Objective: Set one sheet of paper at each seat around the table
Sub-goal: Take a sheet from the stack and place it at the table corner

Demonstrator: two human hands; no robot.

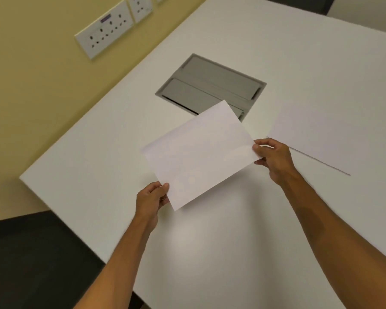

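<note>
Both hands, left hand [151, 198] and right hand [271, 157], pinch a blank white paper sheet [198, 155] above the white bench [98, 152]; released carelessly, it could glide toward the grey cable hatch [207, 85] at twelve o'clock.

Blank white sheet of paper [201, 155], held tilted above the white table [210, 253]; second white sheet [334, 134] lying flat toward the table's right edge.
</note>
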